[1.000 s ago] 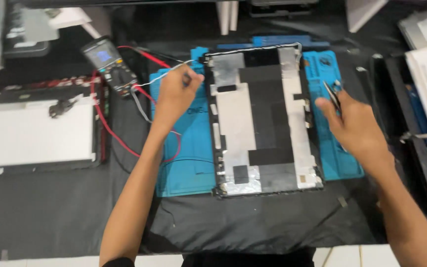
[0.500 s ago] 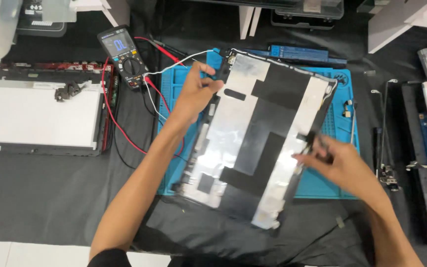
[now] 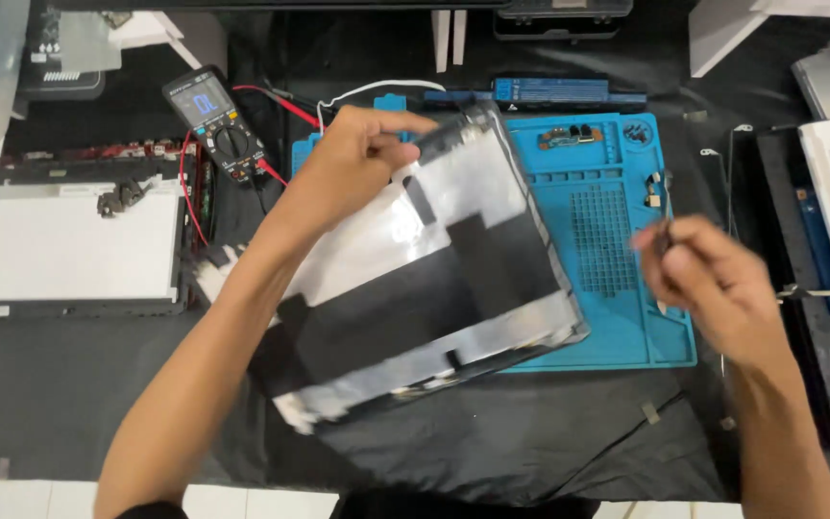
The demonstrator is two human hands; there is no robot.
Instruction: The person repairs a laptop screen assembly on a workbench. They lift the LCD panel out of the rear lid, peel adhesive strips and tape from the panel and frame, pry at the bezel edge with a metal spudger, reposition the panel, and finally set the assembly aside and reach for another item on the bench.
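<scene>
Panel (image 3: 415, 288) lifted, tilted over blue mat (image 3: 617, 221).
Left hand (image 3: 357, 159) clamped on panel's top edge; right hand (image 3: 713, 284) pinching tweezers (image 3: 663, 207), blurred.

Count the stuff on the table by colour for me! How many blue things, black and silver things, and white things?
Blue: 1, the blue work mat
Black and silver: 1, the laptop lid panel in the left hand
White: 1, the white screen panel
Total: 3

Tilted silver-and-black panel (image 3: 415, 288) (over blue mat (image 3: 617, 211))
</scene>
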